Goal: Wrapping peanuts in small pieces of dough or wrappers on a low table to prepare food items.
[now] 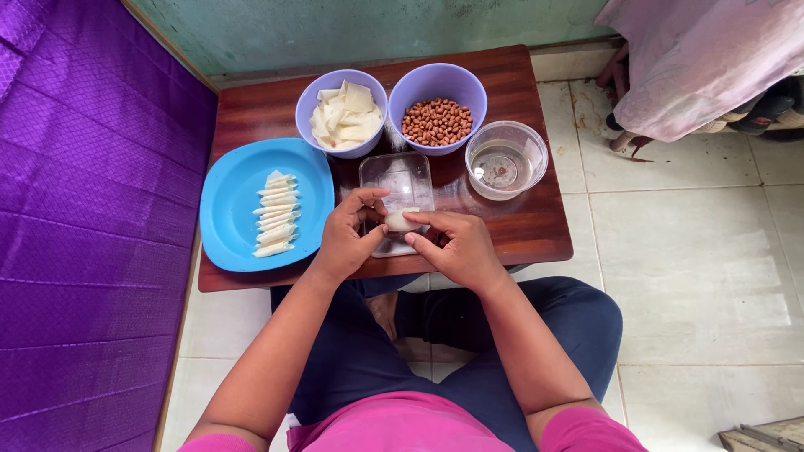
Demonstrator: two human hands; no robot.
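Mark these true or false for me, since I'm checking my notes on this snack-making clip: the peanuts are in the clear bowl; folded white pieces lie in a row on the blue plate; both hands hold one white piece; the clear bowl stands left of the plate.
1. The peanuts are in the clear bowl. False: the peanuts fill a purple bowl; the clear bowl seems to hold only some liquid.
2. Folded white pieces lie in a row on the blue plate. True: the folded pieces line the blue plate.
3. Both hands hold one white piece. True: the left hand and right hand pinch the white piece together.
4. The clear bowl stands left of the plate. False: it stands far to its right.
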